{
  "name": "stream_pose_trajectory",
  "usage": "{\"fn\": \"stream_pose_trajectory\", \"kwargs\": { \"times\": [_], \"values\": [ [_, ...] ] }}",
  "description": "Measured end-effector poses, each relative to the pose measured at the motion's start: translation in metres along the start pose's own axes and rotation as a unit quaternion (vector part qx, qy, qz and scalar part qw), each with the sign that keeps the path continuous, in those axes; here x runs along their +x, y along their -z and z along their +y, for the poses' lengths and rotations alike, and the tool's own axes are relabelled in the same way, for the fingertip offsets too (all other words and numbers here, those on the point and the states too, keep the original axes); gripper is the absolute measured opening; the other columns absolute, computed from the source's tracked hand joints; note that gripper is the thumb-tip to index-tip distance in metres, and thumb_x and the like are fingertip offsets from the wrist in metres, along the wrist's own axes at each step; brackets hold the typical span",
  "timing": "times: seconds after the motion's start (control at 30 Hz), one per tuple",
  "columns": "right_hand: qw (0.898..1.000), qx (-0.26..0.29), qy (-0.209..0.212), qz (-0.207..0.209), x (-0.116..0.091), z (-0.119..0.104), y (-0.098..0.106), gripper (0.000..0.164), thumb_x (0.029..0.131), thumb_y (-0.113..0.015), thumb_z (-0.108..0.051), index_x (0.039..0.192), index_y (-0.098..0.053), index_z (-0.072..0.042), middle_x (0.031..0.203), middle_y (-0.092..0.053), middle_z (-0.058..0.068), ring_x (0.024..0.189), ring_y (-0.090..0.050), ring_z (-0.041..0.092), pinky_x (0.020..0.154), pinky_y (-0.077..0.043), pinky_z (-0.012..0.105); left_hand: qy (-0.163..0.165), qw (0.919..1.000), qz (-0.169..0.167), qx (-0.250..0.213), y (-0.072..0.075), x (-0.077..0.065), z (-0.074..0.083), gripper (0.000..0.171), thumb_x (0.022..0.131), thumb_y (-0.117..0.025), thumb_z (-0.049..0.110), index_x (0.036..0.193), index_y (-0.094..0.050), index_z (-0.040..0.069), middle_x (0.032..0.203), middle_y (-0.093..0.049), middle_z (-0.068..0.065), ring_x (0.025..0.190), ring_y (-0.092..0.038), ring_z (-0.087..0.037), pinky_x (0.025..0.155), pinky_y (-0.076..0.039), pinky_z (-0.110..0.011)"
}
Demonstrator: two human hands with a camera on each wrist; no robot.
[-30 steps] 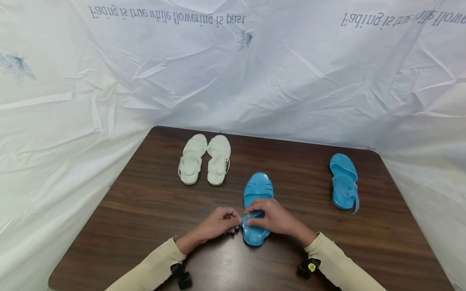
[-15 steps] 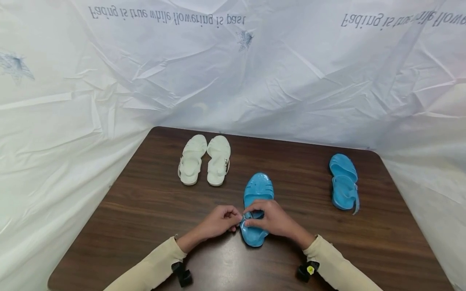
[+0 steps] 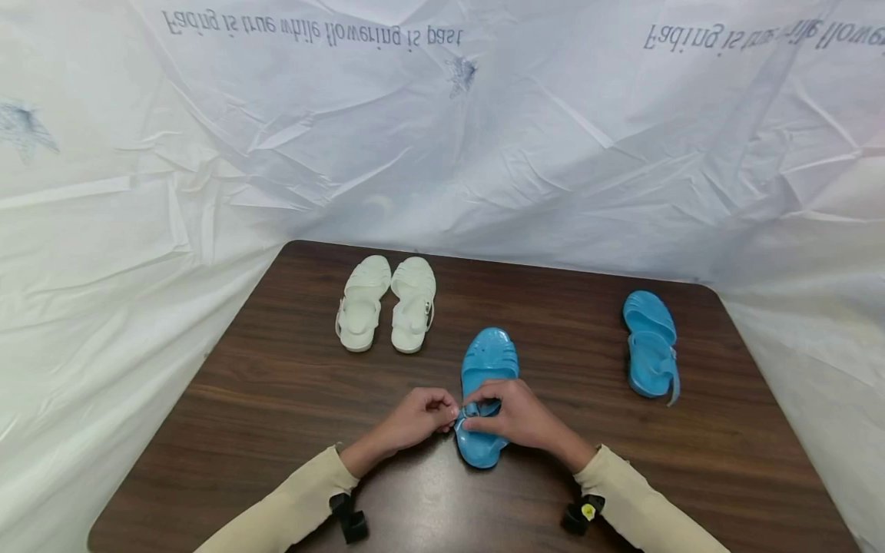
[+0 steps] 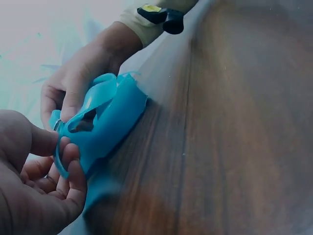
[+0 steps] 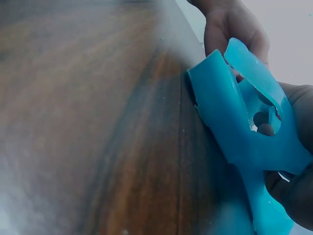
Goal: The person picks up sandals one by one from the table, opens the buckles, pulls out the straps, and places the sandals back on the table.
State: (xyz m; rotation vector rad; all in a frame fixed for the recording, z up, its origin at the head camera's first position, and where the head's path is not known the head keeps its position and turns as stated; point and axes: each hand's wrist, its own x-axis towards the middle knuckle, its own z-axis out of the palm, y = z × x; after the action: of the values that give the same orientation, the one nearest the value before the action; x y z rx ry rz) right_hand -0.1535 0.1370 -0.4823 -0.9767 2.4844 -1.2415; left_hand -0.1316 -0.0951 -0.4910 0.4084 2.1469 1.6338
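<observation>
Left hand [image 3: 417, 420] pinches a glossy blue plastic sandal [image 3: 490, 357] by its strap [image 4: 62, 169], lower centre; right hand [image 3: 520, 415] grips beside its buckle [image 4: 57, 125].

Your bench [image 3: 276, 407] shows softly shining wood grain; near its far edge, the white sandals [image 3: 413, 278] look matt. The blue sandal [image 3: 490, 357] you hold looks like smooth, glossy plastic, its buckle [image 4: 57, 125] shiny metal; your sleeves [image 3: 293, 493] are matt cloth.

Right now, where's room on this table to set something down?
Bare table between held sandal and loose blue sandal, and between white sandals and left sleeve. Crowded: where left hand and right hand grip that held sandal.
</observation>
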Motion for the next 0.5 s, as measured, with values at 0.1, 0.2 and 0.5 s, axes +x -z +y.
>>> {"fn": "stream_pose_trajectory", "kwargs": {
  "times": [0.1,0.2,0.5],
  "values": [
    [1.000,0.006,-0.004,0.001,0.0002,0.0003,-0.0013,0.023,0.088,-0.081,-0.042,0.104,-0.078,-0.027,0.096,-0.071,-0.019,0.090,-0.066,0.003,0.076,-0.055,0.026,-0.005,0.9999,0.005,0.012,-0.0004,0.0002,0.0015,0.017,0.102,-0.064,0.016,0.095,-0.071,0.002,0.080,-0.066,-0.002,0.072,-0.060,-0.011,0.063,-0.049,-0.023],
    [1.000,0.005,-0.007,0.004,-0.0005,0.0003,-0.0015,0.023,0.088,-0.081,-0.041,0.105,-0.078,-0.026,0.096,-0.071,-0.019,0.090,-0.066,0.003,0.077,-0.055,0.026,0.007,0.9997,0.000,0.022,0.0015,-0.0025,0.0019,0.018,0.102,-0.064,0.019,0.098,-0.072,0.004,0.081,-0.068,-0.003,0.072,-0.061,-0.011,0.060,-0.050,-0.024],
    [1.000,0.001,0.004,0.005,0.0005,0.0009,-0.0012,0.029,0.088,-0.081,-0.040,0.107,-0.079,-0.017,0.098,-0.072,-0.018,0.091,-0.066,0.003,0.077,-0.055,0.026,0.033,0.9993,-0.014,-0.001,0.0087,-0.0052,-0.0020,0.018,0.101,-0.062,0.012,0.096,-0.072,-0.002,0.080,-0.068,-0.005,0.071,-0.064,-0.012,0.064,-0.053,-0.026]
  ]
}}
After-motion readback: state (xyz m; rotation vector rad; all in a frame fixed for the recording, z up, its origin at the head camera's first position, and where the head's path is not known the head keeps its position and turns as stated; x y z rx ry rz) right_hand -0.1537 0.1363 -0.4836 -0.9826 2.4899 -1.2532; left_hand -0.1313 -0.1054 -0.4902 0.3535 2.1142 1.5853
